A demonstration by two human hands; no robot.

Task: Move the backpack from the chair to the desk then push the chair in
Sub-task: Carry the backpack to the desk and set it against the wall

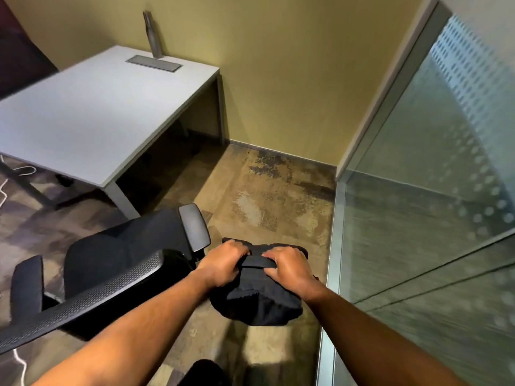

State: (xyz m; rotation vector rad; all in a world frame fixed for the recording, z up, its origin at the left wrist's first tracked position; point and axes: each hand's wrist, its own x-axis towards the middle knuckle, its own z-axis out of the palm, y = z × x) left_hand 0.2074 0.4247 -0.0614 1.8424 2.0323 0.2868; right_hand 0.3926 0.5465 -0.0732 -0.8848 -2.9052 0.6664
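Backpack (pixel 259 299) hanging upright, both hands gripping top

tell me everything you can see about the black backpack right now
The black fabric backpack looks soft and matte, bunched into a rounded lump with creases. A flat strap or handle runs across its top. It is held in the air above the brown patterned floor, to the right of the black mesh office chair, not resting on the seat or the grey desk. The left hand and the right hand both grip its top, fingers curled over the strap. No zips or logos show.
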